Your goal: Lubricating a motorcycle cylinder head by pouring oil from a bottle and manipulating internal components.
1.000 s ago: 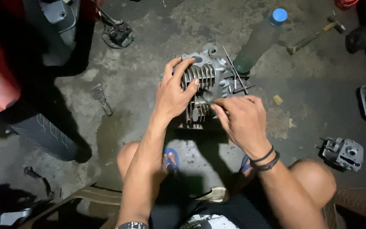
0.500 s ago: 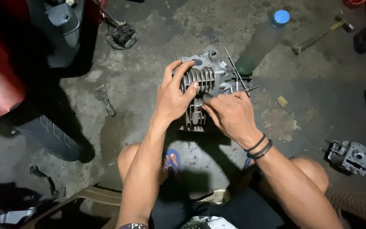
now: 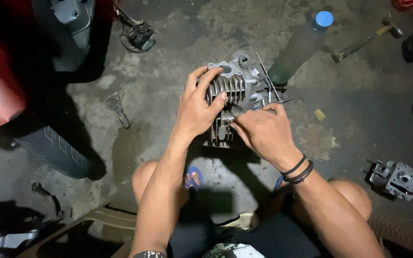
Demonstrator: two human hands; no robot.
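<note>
Left hand [image 3: 197, 107] is gripping the finned engine cylinder [image 3: 235, 88]; right hand [image 3: 264, 131] is pinching a small fitting, likely seating it—needing steady alignment next.

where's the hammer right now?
Head view, top right: the hammer lies on the concrete floor, just right of the blue-capped bottle, beyond both hands.

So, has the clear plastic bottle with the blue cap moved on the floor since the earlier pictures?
No. The clear plastic bottle with the blue cap lies the same way beside the grey finned engine cylinder; only the camera shifted.
</note>
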